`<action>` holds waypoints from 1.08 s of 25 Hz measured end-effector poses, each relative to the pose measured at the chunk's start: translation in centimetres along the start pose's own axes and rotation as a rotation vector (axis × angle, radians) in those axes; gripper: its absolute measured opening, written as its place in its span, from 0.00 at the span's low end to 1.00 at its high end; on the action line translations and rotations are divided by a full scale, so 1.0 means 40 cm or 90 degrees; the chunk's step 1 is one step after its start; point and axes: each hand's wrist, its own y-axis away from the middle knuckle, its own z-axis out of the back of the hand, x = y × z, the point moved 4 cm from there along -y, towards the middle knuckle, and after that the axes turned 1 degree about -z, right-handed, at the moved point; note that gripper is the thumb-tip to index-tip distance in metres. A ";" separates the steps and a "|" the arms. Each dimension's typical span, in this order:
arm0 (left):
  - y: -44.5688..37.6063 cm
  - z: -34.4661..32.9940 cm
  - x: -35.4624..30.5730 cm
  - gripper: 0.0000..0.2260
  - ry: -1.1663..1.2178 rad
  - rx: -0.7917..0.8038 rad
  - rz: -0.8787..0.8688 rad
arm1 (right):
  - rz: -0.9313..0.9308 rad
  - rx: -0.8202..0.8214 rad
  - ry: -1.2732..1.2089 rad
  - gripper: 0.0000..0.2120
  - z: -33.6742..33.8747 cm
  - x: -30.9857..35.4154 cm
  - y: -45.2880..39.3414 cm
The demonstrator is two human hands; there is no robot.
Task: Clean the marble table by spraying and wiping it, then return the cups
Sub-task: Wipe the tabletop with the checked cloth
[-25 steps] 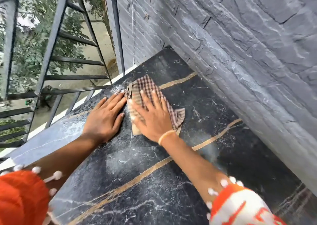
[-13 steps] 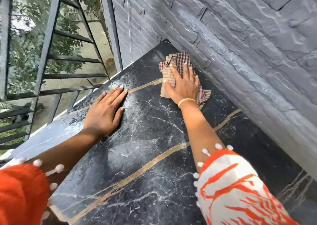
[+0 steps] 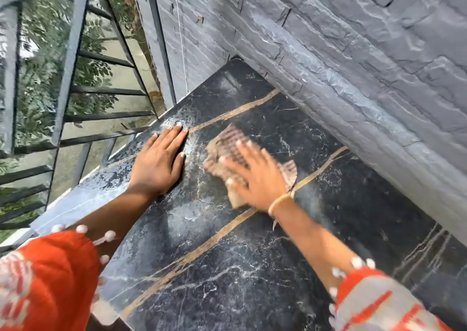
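Note:
A black marble table (image 3: 227,267) with gold veins fills the middle of the head view. My right hand (image 3: 255,179) presses flat, fingers spread, on a brown checked cloth (image 3: 227,141) near the table's middle; the hand and cloth are blurred by motion. Flat on the marble to the left of the cloth lies my left hand (image 3: 159,164), fingers straight, beside a pale dusty patch. No cups or spray bottle are in view.
A rough grey stone wall (image 3: 353,65) borders the table along its right and far sides. A dark metal railing (image 3: 75,90) stands past the table's left edge, with trees and ground below.
My right hand has dragged the cloth back from the far corner by the wall toward the table's middle. My left hand has stayed in place.

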 end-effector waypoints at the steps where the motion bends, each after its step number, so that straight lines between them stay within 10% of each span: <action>1: -0.001 -0.004 0.000 0.26 0.006 0.001 -0.004 | -0.075 0.004 -0.013 0.27 0.005 -0.078 -0.031; 6: 0.000 -0.002 0.000 0.26 0.017 -0.027 -0.001 | -0.271 -0.045 -0.130 0.26 0.018 -0.360 -0.116; 10: 0.002 -0.005 0.001 0.26 0.019 -0.021 -0.002 | -0.324 -0.016 -0.141 0.27 0.027 -0.213 -0.096; 16: 0.006 0.003 -0.001 0.25 0.033 -0.046 -0.010 | 0.125 0.071 -0.066 0.25 -0.020 0.294 0.214; 19: 0.008 0.003 0.001 0.25 0.027 -0.039 -0.009 | 0.296 0.086 -0.011 0.24 -0.040 0.278 0.231; 27: 0.196 0.025 0.061 0.28 0.034 0.017 -0.034 | -0.337 0.017 -0.119 0.25 0.013 -0.206 0.021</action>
